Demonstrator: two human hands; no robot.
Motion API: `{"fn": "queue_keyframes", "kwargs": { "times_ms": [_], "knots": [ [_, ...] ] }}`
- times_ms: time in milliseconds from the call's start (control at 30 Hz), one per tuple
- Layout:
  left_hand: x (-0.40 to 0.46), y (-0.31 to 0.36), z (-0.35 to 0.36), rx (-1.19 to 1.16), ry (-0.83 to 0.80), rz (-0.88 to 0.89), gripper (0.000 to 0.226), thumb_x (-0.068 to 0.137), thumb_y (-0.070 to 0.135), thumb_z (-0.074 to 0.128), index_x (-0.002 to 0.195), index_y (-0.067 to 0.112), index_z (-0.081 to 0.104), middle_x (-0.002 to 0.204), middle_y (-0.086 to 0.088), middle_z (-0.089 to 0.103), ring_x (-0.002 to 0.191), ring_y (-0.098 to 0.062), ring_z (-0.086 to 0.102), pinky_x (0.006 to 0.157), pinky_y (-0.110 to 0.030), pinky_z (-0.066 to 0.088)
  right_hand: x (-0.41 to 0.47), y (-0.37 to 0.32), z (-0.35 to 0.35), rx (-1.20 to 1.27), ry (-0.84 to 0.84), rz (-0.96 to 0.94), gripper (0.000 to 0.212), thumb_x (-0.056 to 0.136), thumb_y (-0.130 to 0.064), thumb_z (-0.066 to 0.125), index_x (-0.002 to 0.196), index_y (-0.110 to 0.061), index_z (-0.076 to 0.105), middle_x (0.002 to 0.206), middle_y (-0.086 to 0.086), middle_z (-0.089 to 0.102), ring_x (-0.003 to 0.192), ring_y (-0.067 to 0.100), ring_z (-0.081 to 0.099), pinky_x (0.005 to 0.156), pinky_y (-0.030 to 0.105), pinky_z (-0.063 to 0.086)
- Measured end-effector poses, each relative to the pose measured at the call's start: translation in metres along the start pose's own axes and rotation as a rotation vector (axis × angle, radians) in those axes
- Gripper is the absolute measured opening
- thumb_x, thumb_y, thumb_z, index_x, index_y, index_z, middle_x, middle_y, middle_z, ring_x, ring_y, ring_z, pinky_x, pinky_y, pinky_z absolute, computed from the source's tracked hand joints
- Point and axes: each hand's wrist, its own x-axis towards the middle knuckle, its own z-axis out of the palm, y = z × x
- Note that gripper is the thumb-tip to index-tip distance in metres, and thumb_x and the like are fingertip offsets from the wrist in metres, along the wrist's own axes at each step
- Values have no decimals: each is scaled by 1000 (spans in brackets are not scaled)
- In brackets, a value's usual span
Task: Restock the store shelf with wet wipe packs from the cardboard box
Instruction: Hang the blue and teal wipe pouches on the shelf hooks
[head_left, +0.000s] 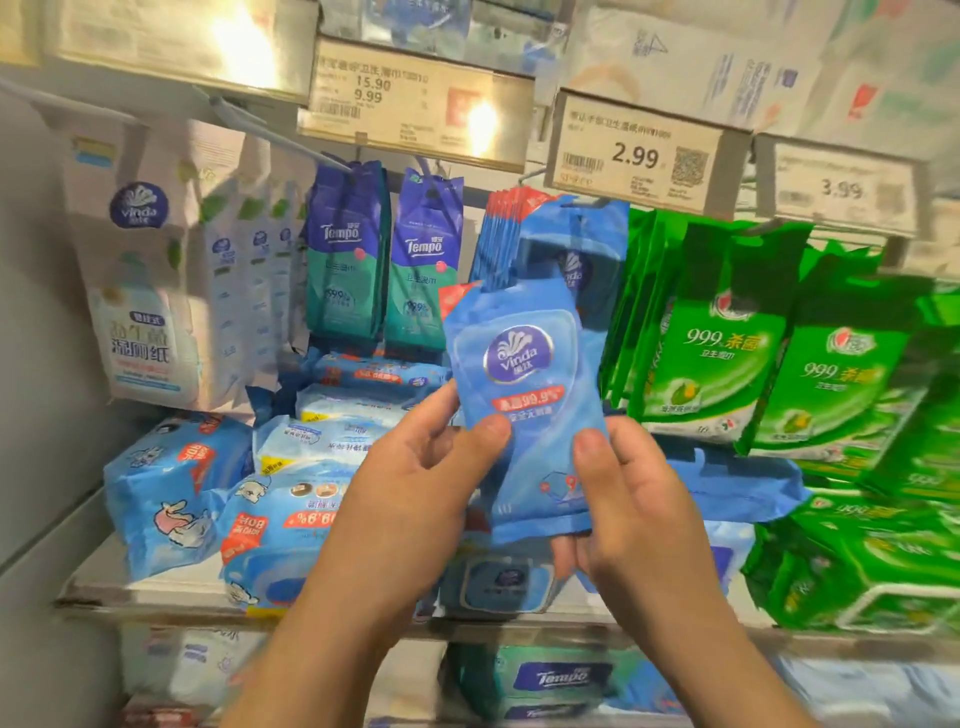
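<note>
The shelf carries stacked blue packs below, and above them rows hang from pegs under the price tags. The hanging blue row, between the Tempo packs and the green packs, looks like the target. Both hands hold one blue wet wipe pack upright just before that row: left hand and right hand, each grip narrow, thumb pinching a lower edge. Probably raise it level, find the top hole and slide it squarely onto the peg
</note>
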Motion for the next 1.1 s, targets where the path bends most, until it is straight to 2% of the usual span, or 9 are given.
{"fn": "queue_keyframes", "kwargs": {
  "times_ms": [67, 233, 367, 433, 567, 700, 800, 967, 1100],
  "knots": [
    [0, 6, 11, 60, -92, 56, 27, 92, 24, 54, 115, 20, 67, 95, 2, 77, 73, -5, 67, 55, -19, 51, 0, -10, -7, 26, 85, -54, 31, 91, -56, 44, 84, -29, 55, 65, 6, 63, 38, 27, 54, 45, 39, 46],
    [20, 23, 28, 154, -131, 200, 25, 97, 20, 53, 118, 16, 66, 100, 4, 76, 85, -7, 69, 75, -28, 56, 12, -27, -14, 138, 158, -121, 35, 96, -50, 41, 94, -17, 53, 75, 21, 62, 34, 25, 46, 39, 26, 37],
    [36, 16, 28, 227, -44, 148, 15, 98, 25, 56, 98, 26, 71, 83, 3, 76, 69, -11, 67, 64, -37, 57, 24, -21, -10, 202, 160, -21, 38, 101, -50, 48, 96, -13, 54, 87, 33, 59, 34, 21, 45, 35, 21, 35],
    [37, 7, 25, 232, -20, 85, 16, 97, 25, 56, 95, 22, 72, 83, 0, 76, 67, -17, 68, 60, -34, 58, 24, -14, -4, 224, 153, 30, 36, 105, -47, 46, 97, -13, 54, 80, 26, 63, 34, 18, 48, 37, 23, 36],
    [37, -4, 17, 233, 24, 1, 34, 87, 48, 60, 97, 18, 72, 84, -11, 76, 74, -42, 70, 76, -56, 57, 26, -6, 11, 229, 170, 150, 37, 107, -45, 42, 90, -15, 56, 58, 5, 59, 35, 19, 41, 39, 20, 31],
    [55, -6, 11, 267, 89, -79, 40, 81, 52, 63, 80, 13, 69, 73, -16, 71, 69, -33, 73, 76, -55, 58, 43, -10, 30, 318, 235, 293, 37, 108, -44, 41, 82, -18, 49, 52, 4, 48, 36, 15, 34, 36, 17, 23],
    [58, -4, 9, 251, 86, -143, 66, 72, 59, 64, 90, -5, 61, 84, -29, 68, 72, -37, 73, 76, -56, 58, 46, -12, 37, 443, 282, 388, 34, 106, -47, 45, 85, -20, 46, 49, -3, 44, 40, 14, 33, 37, 18, 21],
    [11, -5, -3, 269, 210, -266, 36, 79, 52, 68, 88, 17, 70, 82, -4, 73, 63, -18, 69, 81, -48, 59, 10, 3, 41, 540, 137, 473, 37, 105, -48, 47, 107, -11, 52, 58, 3, 47, 42, 20, 42, 42, 25, 24],
    [-59, 3, -20, 473, 420, -265, 51, 65, 72, 57, 96, 33, 71, 84, 9, 74, 79, -14, 71, 85, -46, 56, -32, -2, 45, 468, -78, 465, 29, 106, -33, 48, 106, -7, 61, 68, 13, 64, 47, 25, 57, 42, 28, 39]
  ]
}}
